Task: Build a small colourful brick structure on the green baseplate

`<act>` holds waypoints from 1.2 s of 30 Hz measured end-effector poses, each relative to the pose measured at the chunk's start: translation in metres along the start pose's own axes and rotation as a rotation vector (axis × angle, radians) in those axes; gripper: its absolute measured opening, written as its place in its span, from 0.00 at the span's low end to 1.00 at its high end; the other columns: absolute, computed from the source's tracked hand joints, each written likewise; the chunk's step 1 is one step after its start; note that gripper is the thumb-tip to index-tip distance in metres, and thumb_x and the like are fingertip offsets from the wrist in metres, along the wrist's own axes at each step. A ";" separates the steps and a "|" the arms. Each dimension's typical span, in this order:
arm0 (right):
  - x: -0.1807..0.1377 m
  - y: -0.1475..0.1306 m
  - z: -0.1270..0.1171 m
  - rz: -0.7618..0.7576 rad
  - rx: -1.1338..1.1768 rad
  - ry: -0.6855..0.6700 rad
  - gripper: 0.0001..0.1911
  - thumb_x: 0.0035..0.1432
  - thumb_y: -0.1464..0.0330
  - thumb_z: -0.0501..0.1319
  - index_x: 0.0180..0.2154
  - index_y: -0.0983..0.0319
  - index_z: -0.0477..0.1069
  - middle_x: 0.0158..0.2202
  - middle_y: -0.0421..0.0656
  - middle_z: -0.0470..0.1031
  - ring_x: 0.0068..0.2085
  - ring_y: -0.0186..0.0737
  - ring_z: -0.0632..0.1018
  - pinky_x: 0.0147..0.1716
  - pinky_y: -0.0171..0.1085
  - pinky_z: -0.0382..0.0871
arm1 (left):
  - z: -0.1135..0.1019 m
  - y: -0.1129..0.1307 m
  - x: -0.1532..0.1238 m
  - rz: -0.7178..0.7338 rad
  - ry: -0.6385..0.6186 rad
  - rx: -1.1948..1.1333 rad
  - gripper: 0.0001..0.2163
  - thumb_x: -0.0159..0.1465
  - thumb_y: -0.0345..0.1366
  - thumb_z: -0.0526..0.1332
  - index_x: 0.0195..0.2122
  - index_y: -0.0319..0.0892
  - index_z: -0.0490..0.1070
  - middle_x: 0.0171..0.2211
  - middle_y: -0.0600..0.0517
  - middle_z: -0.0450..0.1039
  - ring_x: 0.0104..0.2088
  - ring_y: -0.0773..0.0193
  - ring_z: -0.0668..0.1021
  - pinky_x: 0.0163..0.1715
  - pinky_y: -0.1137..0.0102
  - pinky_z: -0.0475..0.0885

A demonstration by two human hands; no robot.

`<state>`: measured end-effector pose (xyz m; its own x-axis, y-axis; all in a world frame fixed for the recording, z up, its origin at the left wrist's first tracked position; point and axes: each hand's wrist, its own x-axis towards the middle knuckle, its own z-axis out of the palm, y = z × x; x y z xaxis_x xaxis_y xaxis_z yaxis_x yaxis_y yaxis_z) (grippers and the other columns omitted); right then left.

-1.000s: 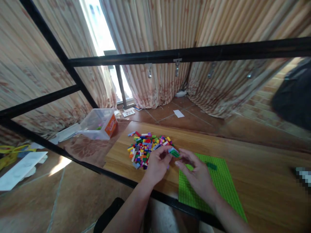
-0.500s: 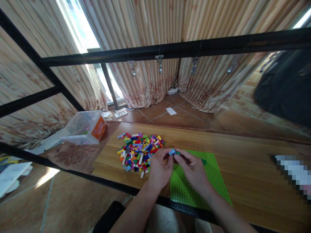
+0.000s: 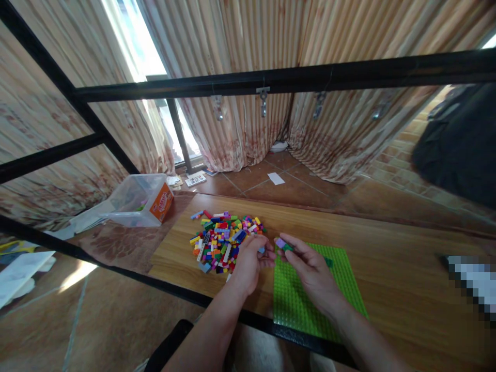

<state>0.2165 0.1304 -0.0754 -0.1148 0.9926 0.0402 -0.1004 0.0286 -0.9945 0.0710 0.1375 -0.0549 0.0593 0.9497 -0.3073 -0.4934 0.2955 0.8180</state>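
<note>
My left hand [image 3: 250,263] is closed on a light blue toy brick [image 3: 261,250], which shows between its thumb and fingers at the right edge of the brick pile [image 3: 222,245]. A short gap to the right, my right hand [image 3: 310,263] pinches a small joined piece [image 3: 283,244] of purple and green bricks in its fingertips. That hand is above the upper part of a bright green studded baseplate [image 3: 302,310]. A dark green brick [image 3: 328,262] sits on the baseplate, partly behind my right fingers.
The wooden table [image 3: 395,268] carries the pile and baseplate. A clear plastic box [image 3: 134,219] with an orange label stands left of it. A black metal bar [image 3: 232,85] crosses beyond the table, with clips hanging from it. A pixelated flat object [image 3: 473,279] lies at right.
My hands have moved apart. The light blue brick, earlier between both hands' fingertips, is now in my left hand, and purple shows on the piece in my right. The view has shifted slightly.
</note>
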 end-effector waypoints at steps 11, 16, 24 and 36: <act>-0.007 0.005 0.003 -0.248 -0.565 -0.019 0.20 0.65 0.61 0.53 0.56 0.58 0.69 0.52 0.48 0.76 0.55 0.45 0.75 0.54 0.47 0.69 | 0.000 0.000 -0.004 -0.120 -0.144 0.181 0.21 0.50 0.52 0.68 0.24 0.37 0.67 0.20 0.57 0.64 0.16 0.78 0.59 0.17 0.76 0.45; -0.002 0.015 0.002 -0.183 -0.630 0.004 0.20 0.63 0.61 0.55 0.54 0.60 0.71 0.49 0.48 0.78 0.49 0.46 0.78 0.49 0.47 0.72 | -0.016 0.007 0.005 0.044 -0.036 0.439 0.17 0.58 0.50 0.60 0.26 0.39 0.68 0.21 0.56 0.64 0.18 0.74 0.62 0.19 0.75 0.52; 0.001 0.038 0.018 -0.326 -1.007 -0.133 0.19 0.55 0.77 0.58 0.49 0.64 0.73 0.47 0.51 0.77 0.48 0.48 0.76 0.52 0.49 0.70 | -0.035 0.004 0.019 0.289 0.059 1.032 0.16 0.65 0.44 0.53 0.26 0.40 0.71 0.23 0.54 0.70 0.26 0.66 0.72 0.26 0.73 0.62; 0.001 0.030 0.014 -0.365 -0.913 -0.074 0.18 0.60 0.75 0.54 0.50 0.60 0.72 0.49 0.48 0.76 0.50 0.44 0.76 0.53 0.46 0.69 | -0.028 0.015 0.015 0.476 0.108 1.183 0.12 0.66 0.40 0.54 0.28 0.41 0.70 0.27 0.53 0.73 0.30 0.65 0.73 0.32 0.72 0.62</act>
<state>0.1996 0.1310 -0.1038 -0.2928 0.8959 0.3342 0.6566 0.4425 -0.6109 0.0403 0.1529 -0.0607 -0.0072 0.9900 0.1412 0.6258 -0.1057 0.7728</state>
